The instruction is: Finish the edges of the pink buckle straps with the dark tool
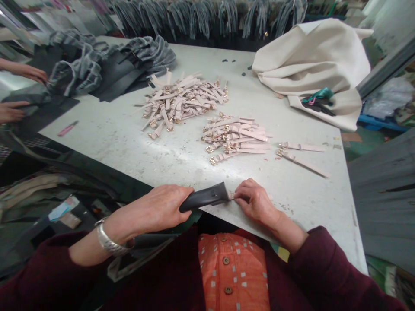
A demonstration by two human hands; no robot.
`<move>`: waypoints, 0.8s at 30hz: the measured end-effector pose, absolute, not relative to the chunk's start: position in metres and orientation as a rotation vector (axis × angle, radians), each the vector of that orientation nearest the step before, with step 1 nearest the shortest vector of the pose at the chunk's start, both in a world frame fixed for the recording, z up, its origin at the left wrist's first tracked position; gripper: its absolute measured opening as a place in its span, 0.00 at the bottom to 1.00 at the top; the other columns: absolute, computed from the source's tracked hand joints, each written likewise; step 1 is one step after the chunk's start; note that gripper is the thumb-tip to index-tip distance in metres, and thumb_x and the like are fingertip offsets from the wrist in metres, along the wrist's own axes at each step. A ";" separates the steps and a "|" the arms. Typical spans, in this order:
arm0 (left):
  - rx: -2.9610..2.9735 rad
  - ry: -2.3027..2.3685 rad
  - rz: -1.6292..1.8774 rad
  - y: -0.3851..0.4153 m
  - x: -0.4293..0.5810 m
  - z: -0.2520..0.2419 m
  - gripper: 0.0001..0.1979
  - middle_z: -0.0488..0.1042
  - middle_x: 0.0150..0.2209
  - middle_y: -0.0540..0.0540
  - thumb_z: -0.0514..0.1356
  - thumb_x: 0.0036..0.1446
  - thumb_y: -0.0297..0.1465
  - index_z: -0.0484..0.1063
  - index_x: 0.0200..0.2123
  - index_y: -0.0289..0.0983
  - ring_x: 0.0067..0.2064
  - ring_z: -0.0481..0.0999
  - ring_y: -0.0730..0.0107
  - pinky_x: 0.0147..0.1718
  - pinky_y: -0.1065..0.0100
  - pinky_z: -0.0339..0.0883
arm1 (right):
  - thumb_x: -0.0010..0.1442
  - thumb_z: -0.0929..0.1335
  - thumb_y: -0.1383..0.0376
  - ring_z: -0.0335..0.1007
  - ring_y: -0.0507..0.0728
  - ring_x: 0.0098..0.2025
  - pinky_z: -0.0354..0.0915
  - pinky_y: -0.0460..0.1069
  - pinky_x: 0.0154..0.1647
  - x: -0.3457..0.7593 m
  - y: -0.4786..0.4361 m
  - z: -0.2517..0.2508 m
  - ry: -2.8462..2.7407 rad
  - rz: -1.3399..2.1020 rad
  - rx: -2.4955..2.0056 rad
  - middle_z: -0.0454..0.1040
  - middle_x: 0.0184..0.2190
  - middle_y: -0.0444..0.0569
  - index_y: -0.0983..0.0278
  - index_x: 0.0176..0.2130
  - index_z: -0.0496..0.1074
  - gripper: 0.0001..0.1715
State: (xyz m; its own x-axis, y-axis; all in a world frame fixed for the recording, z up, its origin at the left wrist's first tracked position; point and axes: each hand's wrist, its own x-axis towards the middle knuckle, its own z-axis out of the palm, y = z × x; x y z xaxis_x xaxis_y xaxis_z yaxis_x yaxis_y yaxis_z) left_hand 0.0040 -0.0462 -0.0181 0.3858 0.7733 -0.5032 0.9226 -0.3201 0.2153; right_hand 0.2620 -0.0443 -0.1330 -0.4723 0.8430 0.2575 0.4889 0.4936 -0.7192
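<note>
My left hand [162, 209] is closed around the handle end of a black tool [207, 196] lying at the near edge of the grey table [136, 142]. Its tip meets a small pale pink strap piece [231, 195] pinched under the fingers of my right hand [256, 201]. Beyond my hands lie two heaps of pale pink straps with gold buckles: a tidy one [236, 138] in the middle and a looser one [183, 101] farther back. Two single straps [301, 155] rest to the right.
A cream fabric bag [311, 65] sits at the back right. Grey and black material [97, 65] is piled at the back left, where another person's hands [19, 90] rest. A pink tool [67, 128] lies by the left edge.
</note>
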 end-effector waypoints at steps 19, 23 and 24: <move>2.091 1.490 -0.388 -0.047 -0.003 -0.023 0.10 0.74 0.30 0.48 0.54 0.49 0.36 0.70 0.33 0.39 0.31 0.72 0.69 0.30 0.71 0.60 | 0.51 0.67 0.73 0.62 0.57 0.39 0.60 0.52 0.42 0.251 -0.041 -0.122 -2.305 0.738 -1.083 0.67 0.33 0.48 0.63 0.28 0.67 0.05; 2.098 1.478 -0.399 -0.047 -0.003 -0.023 0.11 0.74 0.30 0.48 0.53 0.49 0.36 0.70 0.33 0.39 0.31 0.71 0.69 0.30 0.71 0.59 | 0.54 0.66 0.70 0.62 0.54 0.35 0.59 0.49 0.39 0.255 -0.037 -0.124 -2.175 0.936 -1.062 0.67 0.31 0.45 0.63 0.28 0.65 0.05; 2.106 1.468 -0.394 -0.046 -0.003 -0.023 0.10 0.74 0.30 0.48 0.53 0.50 0.36 0.70 0.33 0.39 0.31 0.71 0.69 0.30 0.71 0.59 | 0.56 0.65 0.69 0.62 0.52 0.33 0.59 0.48 0.37 0.256 -0.036 -0.124 -2.117 0.995 -1.077 0.66 0.29 0.44 0.63 0.29 0.65 0.04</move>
State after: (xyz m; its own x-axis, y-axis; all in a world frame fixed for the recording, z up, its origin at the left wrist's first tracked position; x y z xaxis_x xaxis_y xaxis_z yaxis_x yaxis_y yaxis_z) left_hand -0.0029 -0.0464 -0.0234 0.3646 0.7717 -0.5211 0.9290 -0.2628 0.2606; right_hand 0.2558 -0.0356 -0.1245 -0.5210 0.8414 0.1437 0.4263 0.4024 -0.8102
